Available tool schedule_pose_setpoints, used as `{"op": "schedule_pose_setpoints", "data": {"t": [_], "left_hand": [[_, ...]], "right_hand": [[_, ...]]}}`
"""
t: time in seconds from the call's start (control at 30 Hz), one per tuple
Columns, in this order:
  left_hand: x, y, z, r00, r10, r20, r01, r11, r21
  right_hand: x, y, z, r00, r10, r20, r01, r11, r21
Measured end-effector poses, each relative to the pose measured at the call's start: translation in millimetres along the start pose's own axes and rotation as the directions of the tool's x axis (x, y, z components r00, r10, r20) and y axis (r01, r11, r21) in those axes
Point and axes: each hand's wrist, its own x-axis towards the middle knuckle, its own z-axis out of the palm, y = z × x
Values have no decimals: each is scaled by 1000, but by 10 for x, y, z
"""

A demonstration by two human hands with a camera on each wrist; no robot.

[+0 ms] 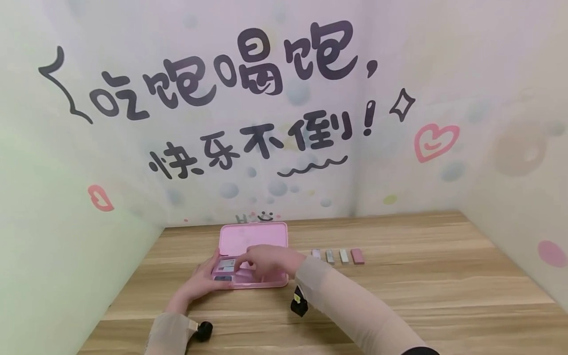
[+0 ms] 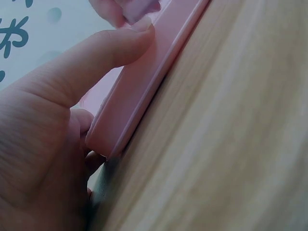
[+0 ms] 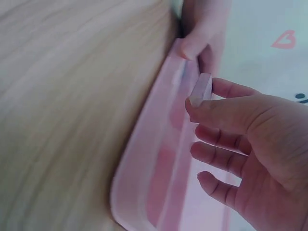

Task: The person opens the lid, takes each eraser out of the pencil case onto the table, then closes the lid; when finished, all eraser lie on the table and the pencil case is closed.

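Note:
A pink hinged plastic case lies on the table with its lid raised at the back. My left hand grips its left end, with the thumb along the front wall and the fingers round the far side. Over the case's open compartments, my right hand pinches a small pale lavender block between thumb and forefinger. The other right fingers are loosely bent. Whitish small blocks and a dark block lie inside at the left. My right hand hides part of the interior.
Right of the case, several small blocks stand in a row on the wooden table: a lavender one, a grey one, a white one and a pink one. A printed wall hanging rises behind.

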Motion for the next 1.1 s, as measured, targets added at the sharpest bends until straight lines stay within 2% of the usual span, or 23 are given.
{"op": "schedule_pose_setpoints", "data": {"t": [0.33,0.57,0.77,1.1], "left_hand": [[-3,-16,-19,1000,9,0,-9,999,31],[-34,23,-33,1000,-1,4,1,1000,23],[-28,17,-16,1000,-6,8,6,1000,15],[-12,22,3,1000,4,10,-4,1000,10]], "right_hand": [[-136,138,-209,998,-17,-61,19,999,37],[-299,210,-310,998,-25,-59,30,996,85],[-419,241,-345,998,0,-68,11,986,167],[-612,357,-370,995,60,-78,-42,978,206]]}}
